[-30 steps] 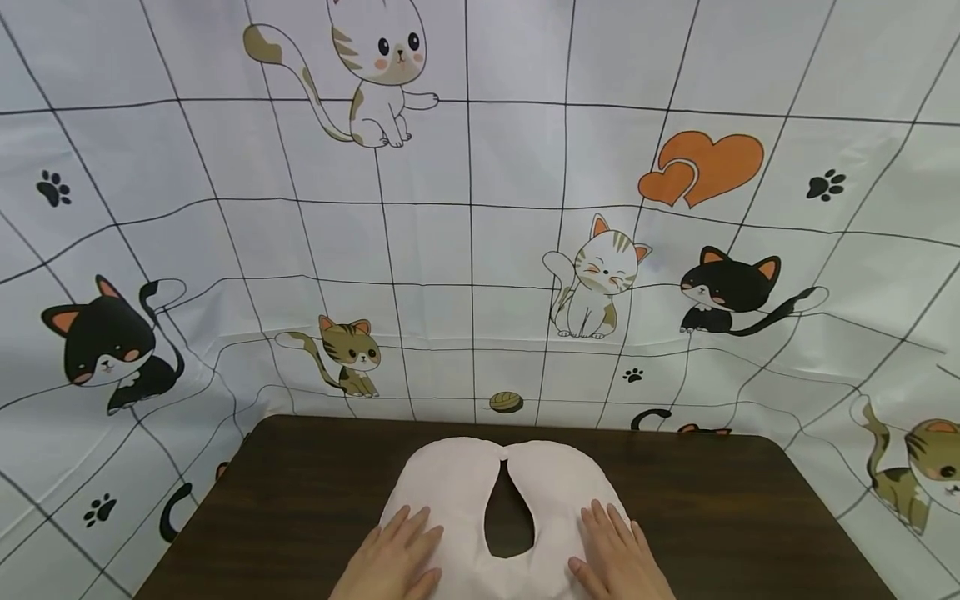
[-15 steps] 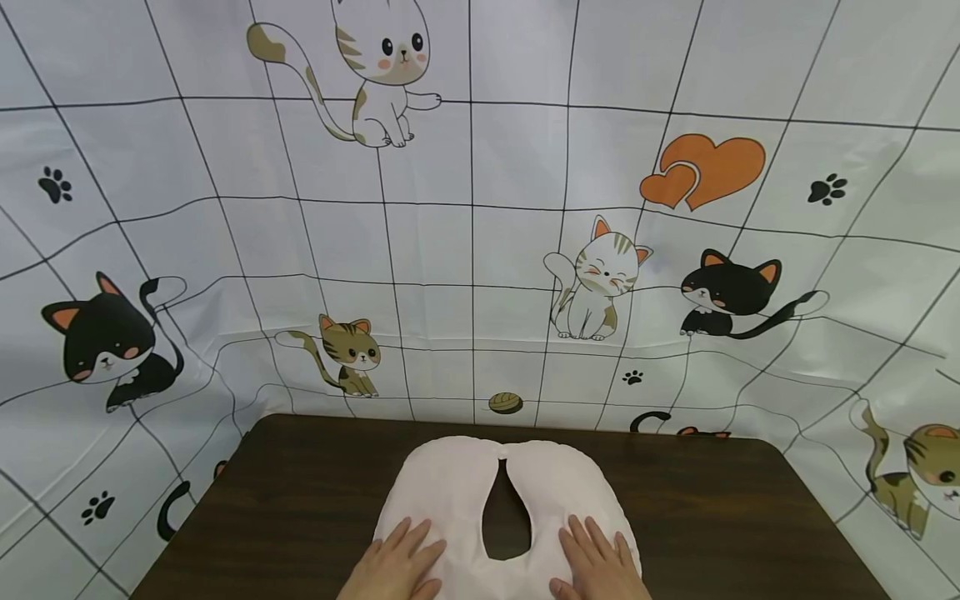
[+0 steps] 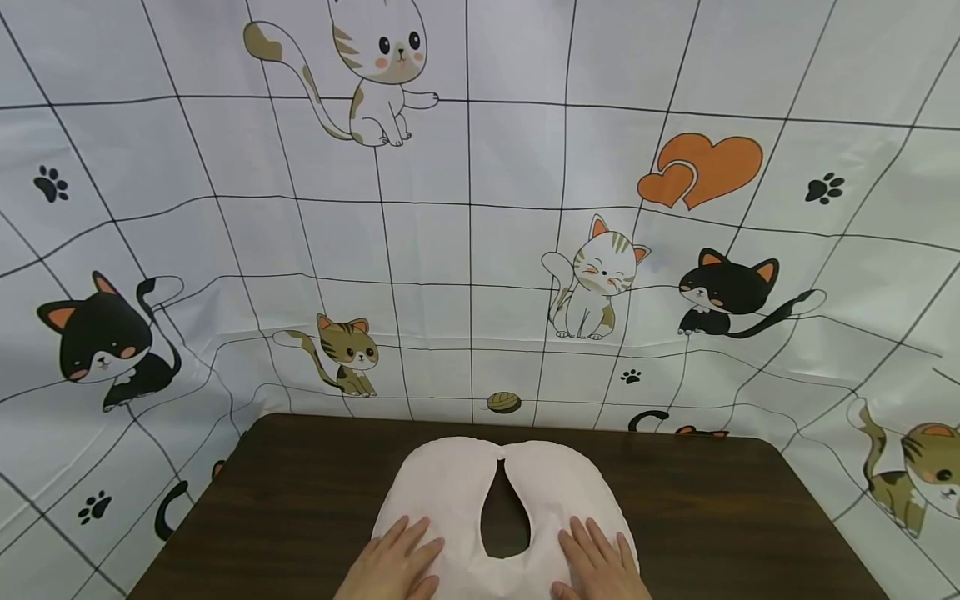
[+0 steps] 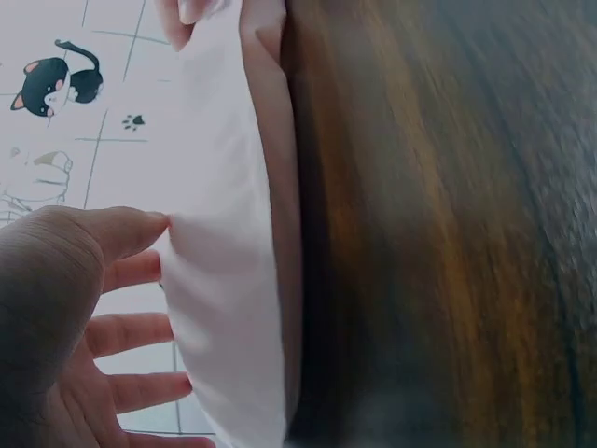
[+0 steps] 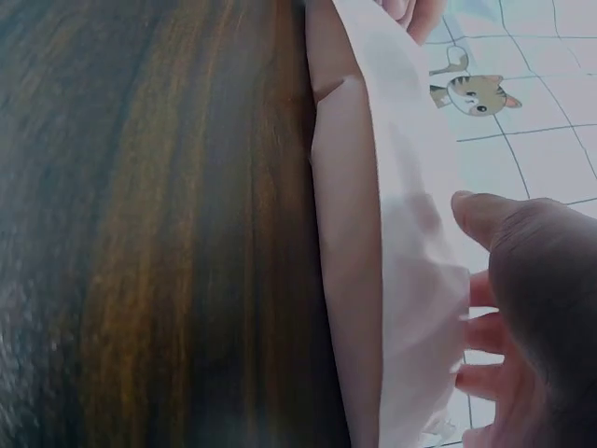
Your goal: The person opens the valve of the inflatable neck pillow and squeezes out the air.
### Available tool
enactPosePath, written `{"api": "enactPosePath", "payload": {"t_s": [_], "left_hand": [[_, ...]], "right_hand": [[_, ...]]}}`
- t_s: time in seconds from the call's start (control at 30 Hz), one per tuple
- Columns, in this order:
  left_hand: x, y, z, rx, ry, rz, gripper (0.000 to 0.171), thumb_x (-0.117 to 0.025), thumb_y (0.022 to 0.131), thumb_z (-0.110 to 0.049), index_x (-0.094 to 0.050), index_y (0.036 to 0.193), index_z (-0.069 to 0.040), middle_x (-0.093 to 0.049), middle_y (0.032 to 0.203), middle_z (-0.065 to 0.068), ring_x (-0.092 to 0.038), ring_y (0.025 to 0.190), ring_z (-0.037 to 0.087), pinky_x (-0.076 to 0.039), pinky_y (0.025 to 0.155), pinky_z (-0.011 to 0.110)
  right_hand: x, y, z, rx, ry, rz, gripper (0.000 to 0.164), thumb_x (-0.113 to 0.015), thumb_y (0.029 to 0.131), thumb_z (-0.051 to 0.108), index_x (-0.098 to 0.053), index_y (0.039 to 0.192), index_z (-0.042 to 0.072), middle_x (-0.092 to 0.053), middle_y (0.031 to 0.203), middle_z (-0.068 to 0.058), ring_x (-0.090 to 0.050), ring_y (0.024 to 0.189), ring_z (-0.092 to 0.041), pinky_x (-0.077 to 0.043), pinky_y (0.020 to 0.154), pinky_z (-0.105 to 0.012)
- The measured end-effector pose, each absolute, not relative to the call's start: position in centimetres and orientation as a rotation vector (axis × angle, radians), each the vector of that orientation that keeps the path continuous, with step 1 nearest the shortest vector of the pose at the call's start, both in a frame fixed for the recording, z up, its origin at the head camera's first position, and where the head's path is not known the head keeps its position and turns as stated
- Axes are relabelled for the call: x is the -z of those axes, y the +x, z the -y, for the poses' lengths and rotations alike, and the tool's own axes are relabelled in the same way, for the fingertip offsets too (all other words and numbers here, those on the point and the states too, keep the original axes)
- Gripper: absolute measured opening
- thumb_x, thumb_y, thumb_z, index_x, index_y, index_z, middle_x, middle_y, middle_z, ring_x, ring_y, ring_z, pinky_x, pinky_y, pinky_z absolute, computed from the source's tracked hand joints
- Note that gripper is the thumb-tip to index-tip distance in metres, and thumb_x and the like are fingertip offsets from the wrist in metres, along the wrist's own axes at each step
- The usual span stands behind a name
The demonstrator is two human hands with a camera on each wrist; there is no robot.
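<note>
A pale pink U-shaped neck pillow (image 3: 442, 475) lies flat near the front of the table, its two rounded ends meeting at the far side around a teardrop opening. My left hand (image 3: 393, 560) rests on its left side with straight, spread fingers. On the opposite side, my right hand (image 3: 603, 562) lies the same way, fingers pointing forward. In the left wrist view, the thumb and fingertips touch the top of the pillow (image 4: 215, 177). The right wrist view shows the pillow (image 5: 410, 224) edge-on, with a seam and a creased side wall; the right fingertips press its top.
The dark wooden table (image 3: 720, 508) extends to both sides and behind the pillow, with rounded far corners. A white curtain (image 3: 517, 167) with grid lines, cartoon cats, hearts and paw prints hangs behind the table and along its sides.
My right hand has shifted inward and slightly down, farther onto the pillow's right side. The left hand and the pillow stay almost where they were. Little differs over the last half second.
</note>
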State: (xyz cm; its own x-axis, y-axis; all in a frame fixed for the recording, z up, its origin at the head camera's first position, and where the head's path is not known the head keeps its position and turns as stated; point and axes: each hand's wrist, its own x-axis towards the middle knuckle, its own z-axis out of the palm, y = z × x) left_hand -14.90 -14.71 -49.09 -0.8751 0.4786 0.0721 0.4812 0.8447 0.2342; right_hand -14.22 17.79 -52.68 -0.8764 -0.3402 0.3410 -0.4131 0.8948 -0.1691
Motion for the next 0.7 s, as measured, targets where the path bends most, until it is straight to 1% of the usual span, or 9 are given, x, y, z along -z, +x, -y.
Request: {"api": "enactPosePath", "payload": {"t_s": [0.07, 0.1, 0.13, 0.23, 0.3, 0.37, 0.5, 0.6, 0.7], "left_hand": [[48.5, -14.9, 14.4, 0.381, -0.800, 3.021, 0.039, -0.047, 0.095, -0.046, -0.061, 0.126, -0.028, -0.052, 0.137, 0.006, -0.047, 0.123, 0.036, -0.041, 0.092, 0.059], [48.2, -14.9, 14.2, 0.378, -0.808, 3.022, 0.038, -0.047, 0.095, -0.047, -0.061, 0.126, -0.029, -0.052, 0.137, 0.005, -0.046, 0.124, 0.036, -0.040, 0.093, 0.058], [47.9, -14.8, 14.0, 0.395, -0.810, 3.029, 0.038, -0.047, 0.095, -0.046, -0.061, 0.126, -0.030, -0.051, 0.137, 0.005, -0.045, 0.125, 0.035, -0.040, 0.094, 0.059], [47.4, -14.7, 13.3, 0.328, -0.912, 2.927, 0.035, -0.046, 0.096, -0.044, -0.063, 0.124, -0.030, -0.055, 0.134, 0.004, -0.049, 0.123, 0.032, -0.043, 0.092, 0.055], [47.4, -14.6, 12.8, 0.259, -1.002, 2.830, 0.039, -0.044, 0.096, -0.048, -0.063, 0.123, -0.029, -0.056, 0.132, 0.004, -0.051, 0.121, 0.030, -0.046, 0.090, 0.051], [47.6, -14.5, 12.3, 0.156, -1.096, 2.738, 0.047, -0.038, 0.095, -0.056, -0.062, 0.124, -0.028, -0.056, 0.132, 0.004, -0.052, 0.120, 0.027, -0.048, 0.088, 0.047], [48.1, -13.9, 11.7, 0.039, -1.170, 2.750, 0.067, -0.027, 0.086, -0.073, -0.055, 0.132, -0.033, -0.049, 0.139, 0.001, -0.046, 0.125, 0.025, -0.045, 0.092, 0.047], [48.5, -13.6, 11.5, -0.018, -1.175, 2.818, 0.070, -0.020, 0.084, -0.075, -0.050, 0.136, -0.037, -0.043, 0.144, -0.003, -0.041, 0.130, 0.023, -0.042, 0.095, 0.048], [49.2, -13.6, 11.4, -0.008, -1.165, 2.849, 0.070, -0.019, 0.085, -0.075, -0.050, 0.135, -0.038, -0.042, 0.145, -0.004, -0.040, 0.130, 0.023, -0.041, 0.095, 0.049]], "right_hand": [[52.7, -14.3, -17.9, -0.256, 0.604, 2.690, 0.057, -0.051, 0.089, 0.055, -0.059, 0.128, 0.015, -0.053, 0.136, -0.006, 0.000, 0.139, -0.001, 0.020, 0.106, -0.024], [52.7, -14.3, -17.9, -0.260, 0.632, 2.654, 0.054, -0.054, 0.089, 0.052, -0.060, 0.127, 0.014, -0.054, 0.135, -0.006, -0.001, 0.139, 0.002, 0.017, 0.107, -0.022], [52.6, -14.5, -17.9, -0.271, 0.663, 2.635, 0.052, -0.056, 0.089, 0.049, -0.060, 0.127, 0.014, -0.054, 0.134, -0.006, -0.008, 0.140, -0.002, 0.014, 0.107, -0.020], [51.9, -14.6, -17.8, -0.284, 0.752, 2.631, 0.045, -0.058, 0.090, 0.044, -0.060, 0.126, 0.016, -0.055, 0.133, -0.005, -0.038, 0.133, -0.015, -0.019, 0.112, -0.028], [51.6, -14.4, -17.6, -0.318, 0.803, 2.647, 0.042, -0.058, 0.091, 0.042, -0.061, 0.125, 0.017, -0.055, 0.133, -0.003, -0.051, 0.120, -0.020, -0.039, 0.101, -0.036], [51.3, -14.0, -17.4, -0.258, 0.851, 2.684, 0.042, -0.051, 0.094, 0.045, -0.060, 0.127, 0.020, -0.055, 0.134, 0.000, -0.052, 0.119, -0.020, -0.048, 0.090, -0.044], [51.3, -13.5, -17.2, -0.237, 0.913, 2.714, 0.043, -0.045, 0.095, 0.047, -0.058, 0.130, 0.026, -0.053, 0.136, 0.003, -0.050, 0.123, -0.019, -0.046, 0.090, -0.049], [51.7, -13.3, -17.2, -0.268, 0.937, 2.662, 0.044, -0.049, 0.091, 0.052, -0.061, 0.126, 0.027, -0.056, 0.132, 0.005, -0.052, 0.121, -0.018, -0.047, 0.089, -0.049], [52.1, -13.1, -17.4, -0.304, 0.953, 2.598, 0.051, -0.053, 0.086, 0.058, -0.063, 0.124, 0.026, -0.059, 0.129, 0.006, -0.054, 0.118, -0.017, -0.033, 0.106, -0.034]]}}
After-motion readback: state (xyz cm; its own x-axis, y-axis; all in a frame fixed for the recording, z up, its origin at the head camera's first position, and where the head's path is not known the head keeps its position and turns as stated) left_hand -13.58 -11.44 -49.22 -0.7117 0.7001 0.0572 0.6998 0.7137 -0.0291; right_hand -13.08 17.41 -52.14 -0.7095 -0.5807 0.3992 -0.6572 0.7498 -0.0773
